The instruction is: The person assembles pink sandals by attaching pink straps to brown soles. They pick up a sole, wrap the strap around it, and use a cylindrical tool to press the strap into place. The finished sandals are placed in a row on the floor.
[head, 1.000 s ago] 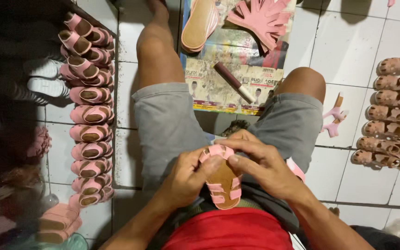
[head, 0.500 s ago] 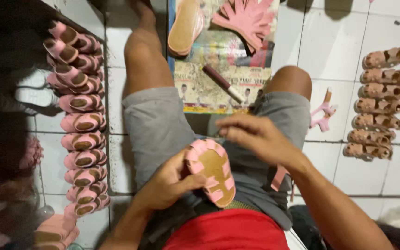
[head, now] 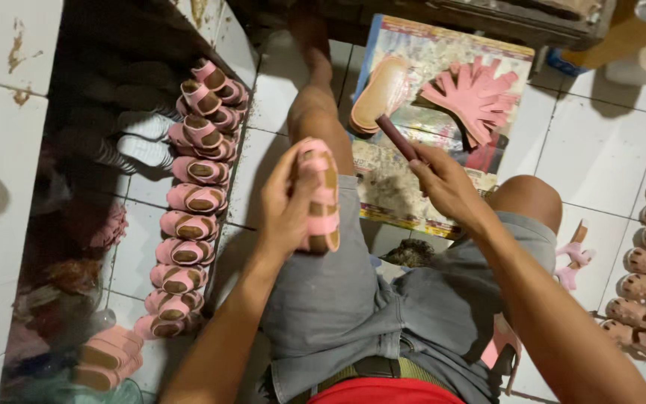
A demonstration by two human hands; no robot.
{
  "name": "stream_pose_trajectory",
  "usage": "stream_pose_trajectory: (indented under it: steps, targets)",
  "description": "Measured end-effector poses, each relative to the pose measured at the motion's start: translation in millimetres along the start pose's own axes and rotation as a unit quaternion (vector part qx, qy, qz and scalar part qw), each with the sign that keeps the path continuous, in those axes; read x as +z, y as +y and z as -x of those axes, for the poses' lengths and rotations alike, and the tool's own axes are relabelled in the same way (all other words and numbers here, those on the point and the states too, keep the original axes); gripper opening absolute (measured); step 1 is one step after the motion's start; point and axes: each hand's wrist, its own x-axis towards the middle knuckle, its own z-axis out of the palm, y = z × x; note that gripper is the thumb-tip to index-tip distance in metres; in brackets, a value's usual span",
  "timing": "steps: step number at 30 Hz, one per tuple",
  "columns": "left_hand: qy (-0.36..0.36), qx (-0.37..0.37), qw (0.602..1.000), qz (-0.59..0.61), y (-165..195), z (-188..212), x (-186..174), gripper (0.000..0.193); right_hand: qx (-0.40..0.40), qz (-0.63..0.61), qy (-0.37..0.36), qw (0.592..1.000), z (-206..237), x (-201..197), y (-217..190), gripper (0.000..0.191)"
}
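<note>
We are now lifting the pink sandal (head: 318, 196) over our left thigh, left hand (head: 287, 200) gripping it, while our right hand (head: 443, 183), off it, is closing on the dark stick (head: 396, 137).

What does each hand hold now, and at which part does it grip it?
The left hand holds a small pink sandal, gripped around its side. The right hand grips a dark stick-like tool at its lower end.

Single head view, looking steeply down, close over lap and tiled floor (head: 600, 150).
</note>
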Motion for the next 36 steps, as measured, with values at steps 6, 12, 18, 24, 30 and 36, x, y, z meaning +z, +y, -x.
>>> stream_pose_trajectory:
  steps: [6, 12, 18, 24, 30, 36]
  targets:
    - [-0.015, -0.029, 0.999, -0.024, -16.6, -33.5, 2.0, 0.057, -0.244, 0.057, 0.032, 0.968, 65.8, 43.6, -32.7, 0.047]
    - [-0.014, -0.052, 0.996, -0.071, -17.0, -37.3, 0.1, 0.059, -0.268, 0.109, 0.021, 0.957, 62.1, 61.0, -22.6, 0.048]
    - [0.013, -0.056, 0.995, -0.080, -24.0, -34.4, 0.8, 0.056, -0.241, 0.081, 0.062, 0.965, 65.5, 46.7, -8.0, 0.043]
    - [0.001, -0.057, 0.997, -0.051, -20.7, -35.3, 1.2, 0.052, -0.254, 0.100, 0.040, 0.961, 66.3, 59.3, -10.9, 0.046]
    - [0.002, -0.052, 0.997, -0.057, -22.2, -32.1, 3.9, 0.050, -0.257, 0.086, 0.082, 0.959, 64.7, 52.2, -4.2, 0.044]
    - [-0.023, -0.018, 0.999, -0.043, -22.6, -31.4, 5.8, 0.052, -0.264, 0.092, 0.060, 0.958, 63.1, 59.7, -4.4, 0.044]
